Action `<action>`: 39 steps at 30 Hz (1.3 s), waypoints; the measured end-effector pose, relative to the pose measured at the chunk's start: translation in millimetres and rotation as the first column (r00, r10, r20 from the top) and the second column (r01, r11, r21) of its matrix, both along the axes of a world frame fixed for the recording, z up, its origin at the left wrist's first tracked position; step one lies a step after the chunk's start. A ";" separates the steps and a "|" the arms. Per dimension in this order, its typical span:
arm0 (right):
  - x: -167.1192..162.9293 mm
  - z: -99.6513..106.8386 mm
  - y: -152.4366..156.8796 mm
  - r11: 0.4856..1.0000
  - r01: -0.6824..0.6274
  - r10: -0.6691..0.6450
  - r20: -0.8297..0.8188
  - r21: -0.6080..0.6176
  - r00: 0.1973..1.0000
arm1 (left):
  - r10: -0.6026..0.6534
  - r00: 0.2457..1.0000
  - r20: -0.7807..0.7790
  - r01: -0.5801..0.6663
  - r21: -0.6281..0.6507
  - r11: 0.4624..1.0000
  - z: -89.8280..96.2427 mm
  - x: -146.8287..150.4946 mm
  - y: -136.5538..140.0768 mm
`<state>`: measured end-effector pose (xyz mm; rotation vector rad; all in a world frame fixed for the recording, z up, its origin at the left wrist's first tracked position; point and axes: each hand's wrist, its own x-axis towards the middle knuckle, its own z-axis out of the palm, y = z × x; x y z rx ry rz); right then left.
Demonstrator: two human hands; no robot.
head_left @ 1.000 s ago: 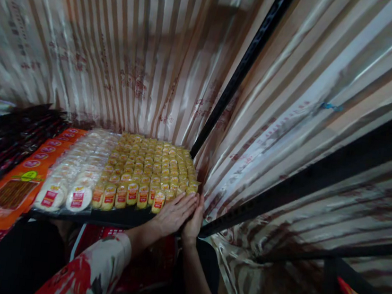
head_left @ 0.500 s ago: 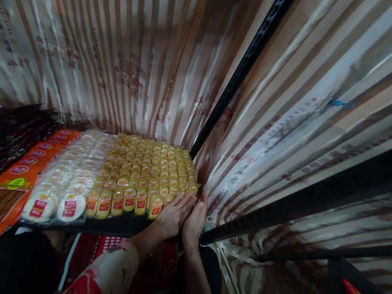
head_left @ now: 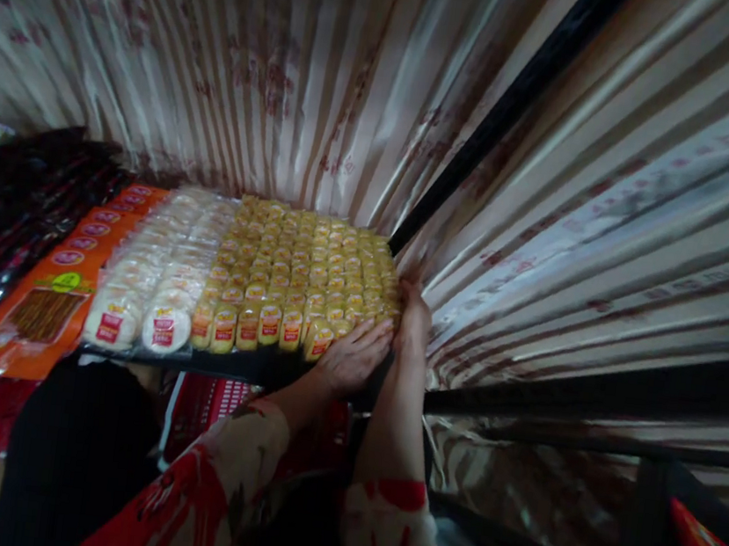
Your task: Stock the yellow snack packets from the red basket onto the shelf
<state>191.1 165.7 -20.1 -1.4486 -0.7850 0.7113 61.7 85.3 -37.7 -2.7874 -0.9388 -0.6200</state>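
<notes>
Yellow wrapped small cakes (head_left: 291, 273) stand in tight rows on a dark shelf (head_left: 220, 365). Against the front right corner of these rows lies my left hand (head_left: 358, 356), its fingers stretched out flat. My right hand (head_left: 413, 319) reaches along their right side, palm toward the packs, fingers extended and partly hidden. Neither hand is closed around a pack. Just left of the yellow packs are two rows of round white wrapped crackers (head_left: 166, 319) with red labels.
Further left lie an orange snack bag (head_left: 48, 305) and a pile of dark glossy packets (head_left: 12, 221). Striped plastic sheeting (head_left: 262, 74) hangs behind and to the right. A black metal post (head_left: 487, 137) rises at the corner. Below the shelf is a red basket (head_left: 198, 408).
My right hand has slid forward along the right side of the yellow packs, away from my left hand. The left stays at the front corner. The view has shifted, and the shelf appears higher.
</notes>
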 end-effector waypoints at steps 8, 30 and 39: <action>-11.8 8.2 -7.1 0.999 -0.004 0.011 -0.196 0.039 0.981 | 0.031 0.998 -0.049 -0.028 0.058 0.998 4.7 1.9 -8.1; 0.8 5.8 19.8 0.992 -0.116 0.125 -0.203 0.058 0.971 | 0.089 0.995 0.041 -0.094 0.134 0.986 -1.2 -70.4 -52.8; -7.6 1.7 18.0 0.966 -0.236 0.253 -0.189 0.107 0.949 | 0.127 0.989 0.071 -0.143 0.286 0.948 0.0 -44.7 -20.4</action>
